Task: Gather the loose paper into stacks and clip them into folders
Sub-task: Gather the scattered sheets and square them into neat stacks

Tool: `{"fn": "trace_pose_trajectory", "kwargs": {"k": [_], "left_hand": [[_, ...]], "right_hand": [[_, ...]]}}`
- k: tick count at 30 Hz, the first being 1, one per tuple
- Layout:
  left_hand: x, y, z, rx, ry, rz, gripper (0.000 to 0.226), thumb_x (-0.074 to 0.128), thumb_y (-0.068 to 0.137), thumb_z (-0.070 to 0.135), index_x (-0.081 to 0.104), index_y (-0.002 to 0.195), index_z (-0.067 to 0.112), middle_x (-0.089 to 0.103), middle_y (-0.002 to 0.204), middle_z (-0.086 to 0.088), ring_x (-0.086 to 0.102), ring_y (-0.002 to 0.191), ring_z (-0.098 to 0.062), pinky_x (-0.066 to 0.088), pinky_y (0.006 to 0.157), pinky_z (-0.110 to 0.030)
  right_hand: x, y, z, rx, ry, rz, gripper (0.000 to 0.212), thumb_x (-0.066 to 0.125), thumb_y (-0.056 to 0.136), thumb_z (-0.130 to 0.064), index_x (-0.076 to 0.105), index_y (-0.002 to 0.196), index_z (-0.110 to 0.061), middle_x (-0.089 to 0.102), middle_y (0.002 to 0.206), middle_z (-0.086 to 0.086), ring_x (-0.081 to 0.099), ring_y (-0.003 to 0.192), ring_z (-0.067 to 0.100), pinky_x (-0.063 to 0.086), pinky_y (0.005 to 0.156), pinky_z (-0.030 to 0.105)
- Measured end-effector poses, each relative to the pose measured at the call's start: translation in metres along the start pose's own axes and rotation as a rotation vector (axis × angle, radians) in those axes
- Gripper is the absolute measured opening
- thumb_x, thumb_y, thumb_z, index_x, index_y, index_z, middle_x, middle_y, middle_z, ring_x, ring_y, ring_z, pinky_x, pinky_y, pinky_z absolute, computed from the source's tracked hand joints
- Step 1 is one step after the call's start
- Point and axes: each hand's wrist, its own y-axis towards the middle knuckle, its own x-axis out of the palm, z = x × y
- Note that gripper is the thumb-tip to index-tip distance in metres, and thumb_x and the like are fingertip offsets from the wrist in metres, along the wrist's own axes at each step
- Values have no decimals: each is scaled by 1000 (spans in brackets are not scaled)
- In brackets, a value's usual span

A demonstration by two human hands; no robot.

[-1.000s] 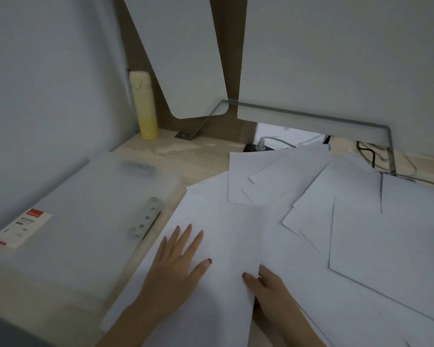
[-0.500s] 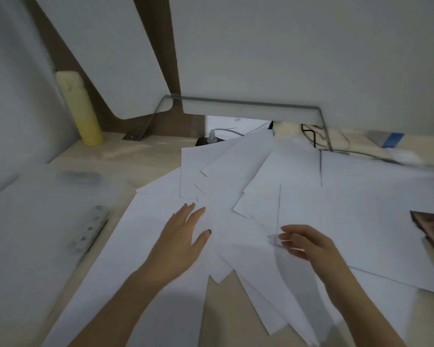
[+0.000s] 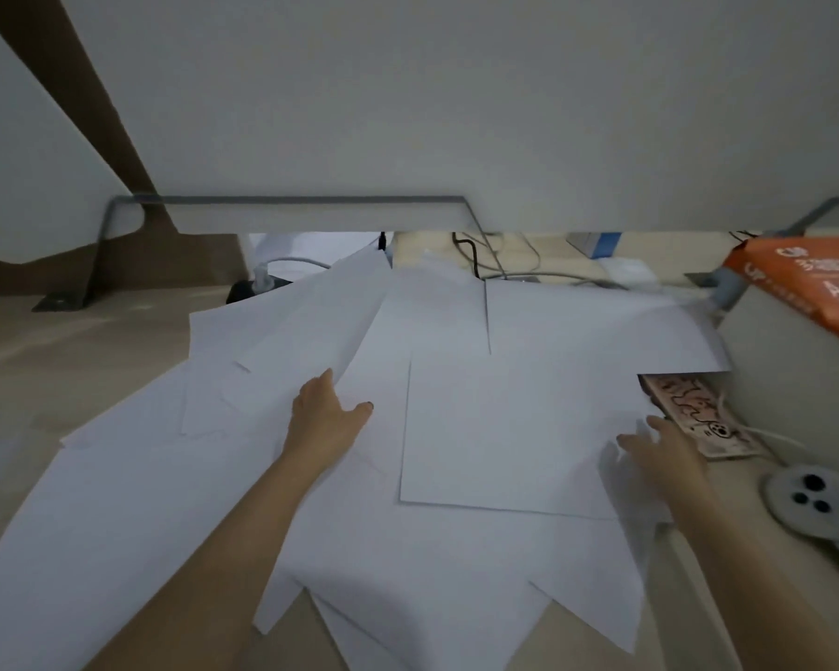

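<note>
The loose paper (image 3: 504,428) lies scattered over the surface (image 3: 69,341), beneath and between both grips. The left grip (image 3: 325,418) rests spread, fingertips tucked under a sheet; the right grip (image 3: 664,452) lies flat, fingers splayed.

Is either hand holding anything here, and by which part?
Nothing is plainly gripped. The left hand lies flat on the loose paper, fingertips hidden by a sheet's edge; the right hand touches the pile's right edge with straight fingers.

Loose sheets (image 3: 456,428) cover the desk (image 3: 44,360); bare wood left.
</note>
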Motion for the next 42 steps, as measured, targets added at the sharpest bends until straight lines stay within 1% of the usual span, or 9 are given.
{"fn": "trace_pose_trajectory", "kwargs": {"k": [4,9,12,20,26,30,35,39,42], "left_hand": [[5,6,10,-55,-203,-11,74,60,89,30,19,148,12,30,149,-9,34,135,-27,32,105,-34],[3,-1,15,-110,-399,-121,54,69,83,24,43,129,8,57,112,-4,56,89,-19,44,63,-24],[0,-3,12,-103,-404,-159,40,68,84,17,48,117,11,59,99,-1,58,79,-13,46,62,-24],[-35,-1,6,-13,-327,13,21,61,89,16,50,106,13,54,86,7,52,74,-8,39,58,-22],[-54,-1,-18,-124,-303,95,23,58,90,17,51,111,11,55,104,-7,54,84,-22,42,70,-33],[-59,-2,-36,-198,-318,127,31,58,90,17,51,119,6,55,110,-11,54,96,-28,42,83,-39],[-55,-4,-40,-228,-358,142,33,57,91,18,50,122,6,54,111,-11,52,94,-28,41,81,-39],[-51,-7,-37,-208,-383,163,34,55,92,17,48,123,6,51,107,-8,50,86,-25,40,73,-35],[-51,-11,-36,-206,-415,139,26,56,91,16,49,116,9,56,99,-8,52,75,-20,39,61,-31]], "right_hand": [[-2,9,-6,2,168,-74,52,56,88,-11,40,137,-4,43,138,22,43,125,35,33,102,43],[-6,6,-12,-21,260,-173,43,54,90,-10,46,131,-7,57,118,13,54,96,26,44,82,37],[-4,13,-17,-131,136,-138,40,54,89,-12,48,128,-10,58,111,9,58,94,24,45,72,31],[1,74,-38,-437,-705,117,72,47,89,-9,6,149,-12,4,156,19,6,144,34,12,116,41],[19,92,-36,-518,-749,119,59,43,89,-9,22,143,-5,41,137,20,41,124,34,31,105,39],[23,80,-41,-323,-338,273,52,57,87,-20,40,133,-2,34,135,26,37,120,41,36,97,45],[16,70,-44,149,678,-34,57,55,88,-12,32,140,-16,53,98,10,58,77,25,50,76,31],[10,84,-52,297,920,-48,63,55,87,-9,27,143,-19,46,133,20,60,112,30,50,96,34],[18,95,-54,378,1176,52,41,57,84,-4,42,122,-4,62,86,9,62,46,8,52,43,18]]}}
